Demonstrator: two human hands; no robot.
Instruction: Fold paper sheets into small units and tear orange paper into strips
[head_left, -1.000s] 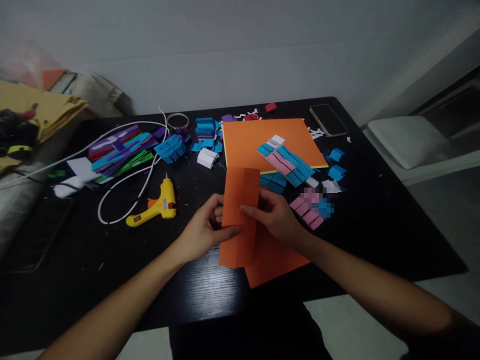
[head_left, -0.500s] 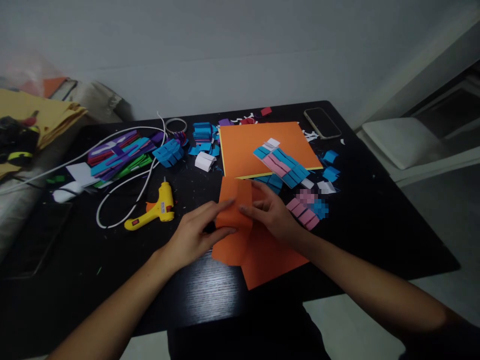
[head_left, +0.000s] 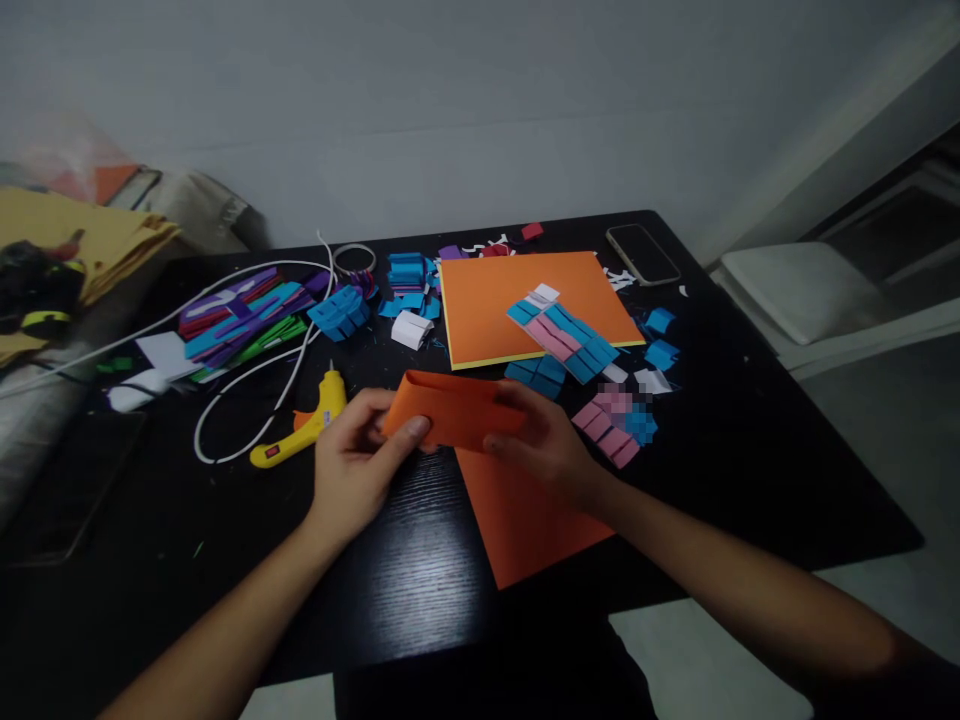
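Between my two hands is a folded piece of orange paper [head_left: 457,410], held up with its fold open along the top. My left hand [head_left: 356,450] pinches its left end, the thumb on the near face and the fingers behind. At the right end, my right hand [head_left: 547,450] grips the paper with the thumb in front. Another orange sheet [head_left: 525,530] lies flat on the table beneath my right hand. Just left of my left hand rests a yellow glue gun [head_left: 319,415].
Behind my hands lies a stack of orange and yellow sheets [head_left: 487,310], with a blue and pink paper strip [head_left: 562,335] on it. Cut paper strips [head_left: 247,315] and a white cable [head_left: 206,420] are at left. A phone [head_left: 643,253] sits at the back right.
The orange paper has gone from lying upright and long to being turned sideways and lifted as a folded band. My left hand has moved left and now grips its end.
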